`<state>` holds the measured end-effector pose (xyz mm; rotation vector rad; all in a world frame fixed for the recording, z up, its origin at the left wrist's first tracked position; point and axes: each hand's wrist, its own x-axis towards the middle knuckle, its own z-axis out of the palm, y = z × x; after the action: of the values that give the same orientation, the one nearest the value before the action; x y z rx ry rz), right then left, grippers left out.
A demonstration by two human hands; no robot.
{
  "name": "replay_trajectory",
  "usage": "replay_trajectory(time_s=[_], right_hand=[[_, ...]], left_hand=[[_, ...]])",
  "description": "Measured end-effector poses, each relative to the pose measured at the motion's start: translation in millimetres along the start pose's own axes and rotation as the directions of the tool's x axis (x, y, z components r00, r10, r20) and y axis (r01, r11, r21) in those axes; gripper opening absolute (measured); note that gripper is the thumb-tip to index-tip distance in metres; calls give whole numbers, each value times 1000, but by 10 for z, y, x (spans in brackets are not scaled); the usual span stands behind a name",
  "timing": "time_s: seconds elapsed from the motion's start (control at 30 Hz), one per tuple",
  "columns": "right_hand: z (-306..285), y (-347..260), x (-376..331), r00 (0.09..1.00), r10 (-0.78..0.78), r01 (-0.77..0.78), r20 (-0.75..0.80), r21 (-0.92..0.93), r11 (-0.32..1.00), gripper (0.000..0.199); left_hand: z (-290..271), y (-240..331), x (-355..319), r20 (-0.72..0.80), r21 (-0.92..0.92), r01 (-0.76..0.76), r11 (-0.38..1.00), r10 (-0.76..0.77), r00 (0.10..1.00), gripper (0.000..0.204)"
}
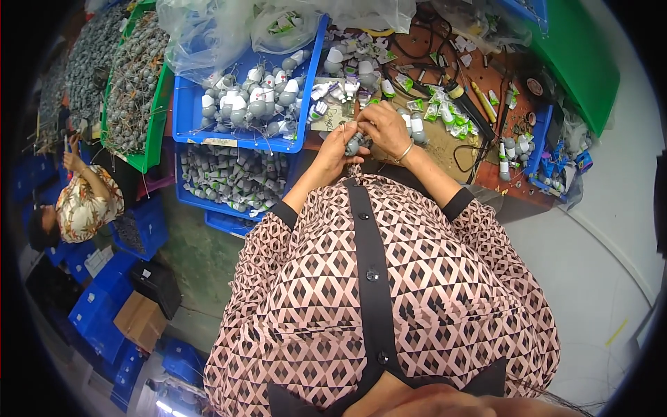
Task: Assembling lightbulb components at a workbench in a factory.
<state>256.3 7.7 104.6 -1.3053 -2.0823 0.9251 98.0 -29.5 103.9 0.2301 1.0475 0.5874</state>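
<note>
Close to my chest, at the table's near edge, both hands work together. My left hand [337, 151] is closed round a few small grey rounded pieces [356, 144]. Over them my right hand [388, 130], with a bangle at its wrist, pinches with thumb and fingers; what lies between those fingertips is too small to make out. Just beyond the right hand lie white-and-grey bulb-shaped pieces [417, 127]. To the left, a blue tray [303, 115] holds many such pieces with thin wire leads.
A lower blue tray [233, 174] holds more grey pieces. Green-and-white packets [445, 115], a yellow-handled tool [484, 102] and dark cables [417, 54] lie on the right. Green bins [144, 156] of wired parts stand left, near another person [89, 201].
</note>
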Motion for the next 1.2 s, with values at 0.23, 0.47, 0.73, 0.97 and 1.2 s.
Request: replay_trajectory(time_s=[0.23, 0.47, 0.73, 0.97, 1.2], right_hand=[[-33, 32, -18, 1000, -14, 14, 9, 14, 1000, 9], [-42, -22, 27, 1000, 13, -14, 7, 24, 1000, 7], [81, 230, -19, 904, 320, -407, 283, 339, 848, 14], [246, 407, 246, 947, 321, -322, 19, 39, 946, 13], [210, 299, 222, 966, 258, -259, -23, -88, 962, 10]], left_hand=[[66, 62, -26, -20, 82, -36, 996, 37, 999, 24], [-21, 116, 33, 7, 92, -36, 995, 36, 999, 20], [-27, -6, 79, -49, 270, -214, 939, 235, 971, 23], [-114, 42, 101, 57, -154, -45, 987, 55, 997, 24], [-283, -81, 212, 85, -222, -52, 974, 72, 994, 33]])
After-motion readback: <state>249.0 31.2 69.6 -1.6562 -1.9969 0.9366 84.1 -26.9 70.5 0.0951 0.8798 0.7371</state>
